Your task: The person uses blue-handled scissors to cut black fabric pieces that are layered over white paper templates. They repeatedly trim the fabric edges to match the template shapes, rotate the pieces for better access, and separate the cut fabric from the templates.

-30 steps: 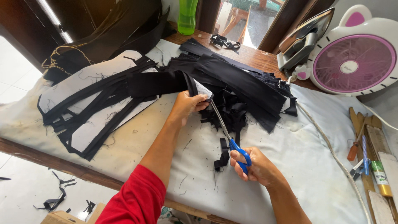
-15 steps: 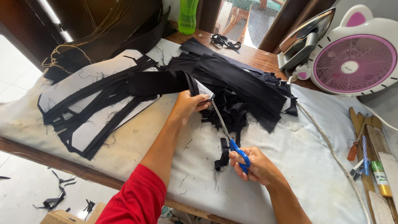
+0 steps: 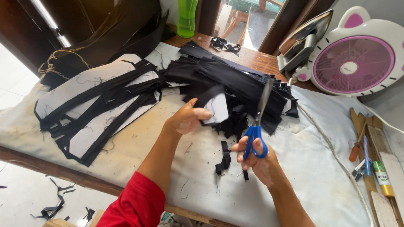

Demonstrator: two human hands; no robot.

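My left hand [image 3: 185,118] pinches a small black fabric piece with a white backing [image 3: 215,106], lifted a little off the padded table [image 3: 126,151]. My right hand [image 3: 257,160] holds blue-handled scissors [image 3: 257,126] upright, blades pointing up and away from the piece. A narrow black offcut strip [image 3: 224,159] lies on the white cover between my hands. A heap of black fabric pieces [image 3: 240,84] lies just beyond the held piece.
Cut black and white pieces [image 3: 97,109] are spread at the left. A green bottle [image 3: 186,17], an iron [image 3: 304,40] and a pink and white fan [image 3: 355,63] stand at the back. Tools and a wooden strip [image 3: 370,155] lie at the right. Scraps [image 3: 54,206] litter the floor.
My right hand has swung the scissors from lying along the fabric to pointing upright. My left hand has lifted the small piece off the heap.
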